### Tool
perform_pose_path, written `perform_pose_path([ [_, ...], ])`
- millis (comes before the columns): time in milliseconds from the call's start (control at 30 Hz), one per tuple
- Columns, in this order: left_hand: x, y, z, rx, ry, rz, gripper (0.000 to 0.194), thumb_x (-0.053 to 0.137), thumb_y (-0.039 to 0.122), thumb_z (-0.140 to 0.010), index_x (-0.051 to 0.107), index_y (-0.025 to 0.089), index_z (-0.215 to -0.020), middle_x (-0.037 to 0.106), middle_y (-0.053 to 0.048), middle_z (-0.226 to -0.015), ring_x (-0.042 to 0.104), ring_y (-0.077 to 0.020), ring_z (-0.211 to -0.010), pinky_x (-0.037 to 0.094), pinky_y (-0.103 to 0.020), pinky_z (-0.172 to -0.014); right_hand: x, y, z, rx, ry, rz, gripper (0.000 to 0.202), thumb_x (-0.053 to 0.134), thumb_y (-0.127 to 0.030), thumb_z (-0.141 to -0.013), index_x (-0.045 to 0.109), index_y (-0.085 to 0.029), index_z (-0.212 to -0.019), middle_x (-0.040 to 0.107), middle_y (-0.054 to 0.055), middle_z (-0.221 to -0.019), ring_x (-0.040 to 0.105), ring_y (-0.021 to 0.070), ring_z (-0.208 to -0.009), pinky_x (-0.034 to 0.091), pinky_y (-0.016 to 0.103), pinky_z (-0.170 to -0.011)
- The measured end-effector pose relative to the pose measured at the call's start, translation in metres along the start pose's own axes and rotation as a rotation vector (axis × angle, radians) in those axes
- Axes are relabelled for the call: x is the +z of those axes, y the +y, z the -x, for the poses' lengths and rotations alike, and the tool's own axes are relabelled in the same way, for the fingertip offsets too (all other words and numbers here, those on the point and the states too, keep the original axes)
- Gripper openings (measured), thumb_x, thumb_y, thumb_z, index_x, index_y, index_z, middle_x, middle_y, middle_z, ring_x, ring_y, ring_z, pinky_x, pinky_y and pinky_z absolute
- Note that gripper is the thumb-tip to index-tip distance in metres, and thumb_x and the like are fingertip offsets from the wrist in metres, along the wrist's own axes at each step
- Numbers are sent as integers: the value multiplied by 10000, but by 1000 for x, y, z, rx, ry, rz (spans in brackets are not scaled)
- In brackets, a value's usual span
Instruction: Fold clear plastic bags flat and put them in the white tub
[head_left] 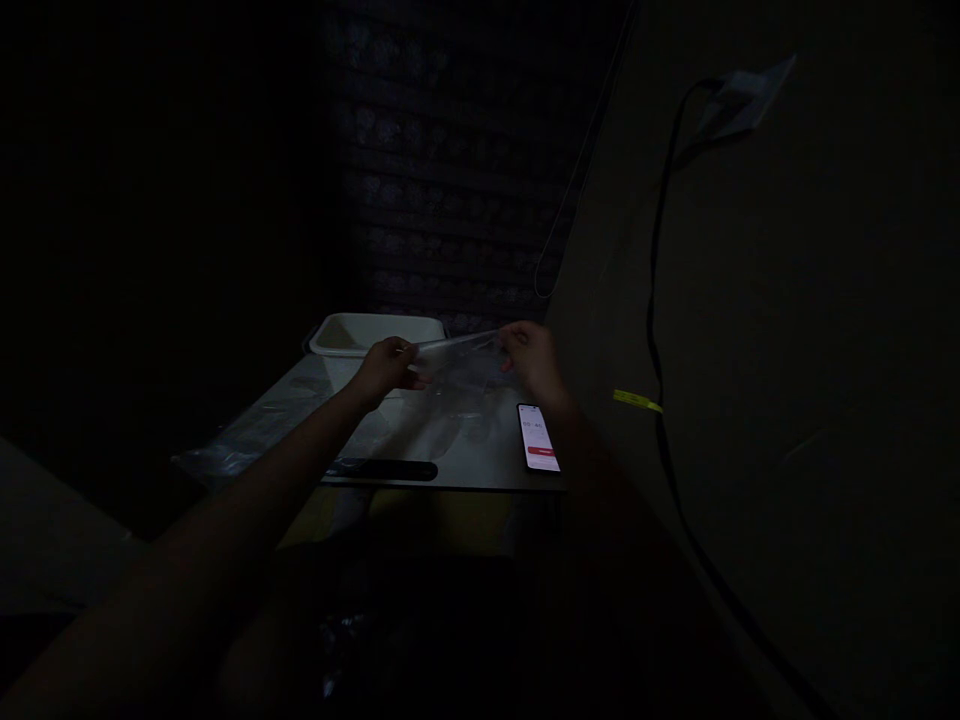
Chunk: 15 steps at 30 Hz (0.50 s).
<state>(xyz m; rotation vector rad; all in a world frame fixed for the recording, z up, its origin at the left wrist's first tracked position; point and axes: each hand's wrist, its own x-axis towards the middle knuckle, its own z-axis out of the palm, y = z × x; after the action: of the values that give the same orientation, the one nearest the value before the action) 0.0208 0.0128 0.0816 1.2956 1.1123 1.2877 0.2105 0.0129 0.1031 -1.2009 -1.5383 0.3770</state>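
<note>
A clear plastic bag (459, 362) is stretched between my two hands above a small white table (360, 440). My left hand (390, 370) pinches one end of its upper edge, close to the front of a white tub. On the other side, my right hand (531, 355) has thumb and fingers closed on the opposite end. The bag's lower part hangs toward the tabletop and blends with it in the dim light. More clear plastic (225, 450) lies over the table's left edge, partly behind my left forearm.
The white tub (382, 330) stands at the table's back left. A lit phone (538, 438) lies at the right edge. A dark slot (394, 470) runs along the front. A black cable (654, 300) with a yellow tag (637, 401) hangs from a wall outlet (742, 100).
</note>
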Motion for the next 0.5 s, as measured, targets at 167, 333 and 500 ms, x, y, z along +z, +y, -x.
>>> perform_pose_path([
  [167, -2, -2, 1, -54, -22, -51, 157, 542, 189, -648, 394, 139, -661, 530, 14, -525, 573, -137, -472, 474, -310, -511, -5, -12, 4, 229, -48, -136, 93, 399, -164, -704, 487, -132, -706, 565, 26, -682, 509, 59, -377, 348, 151, -323],
  [333, -2, -10, 0, -64, -74, -157, 198, 626, 120, -496, 485, 118, -635, 530, 20, -460, 564, -140, -468, 474, -304, -562, -8, -19, 6, 419, -115, -204, 71, 392, -111, -704, 454, -134, -679, 546, 8, -585, 514, 73, -367, 382, 171, -345],
  [500, 2, -12, -2, -145, -49, -168, 71, 552, 97, -556, 485, 109, -577, 551, -16, -501, 560, -148, -431, 474, -299, -506, -9, -7, 2, 300, -62, -93, 81, 423, -87, -647, 491, -125, -624, 530, -9, -514, 493, 77, -338, 347, 168, -328],
])
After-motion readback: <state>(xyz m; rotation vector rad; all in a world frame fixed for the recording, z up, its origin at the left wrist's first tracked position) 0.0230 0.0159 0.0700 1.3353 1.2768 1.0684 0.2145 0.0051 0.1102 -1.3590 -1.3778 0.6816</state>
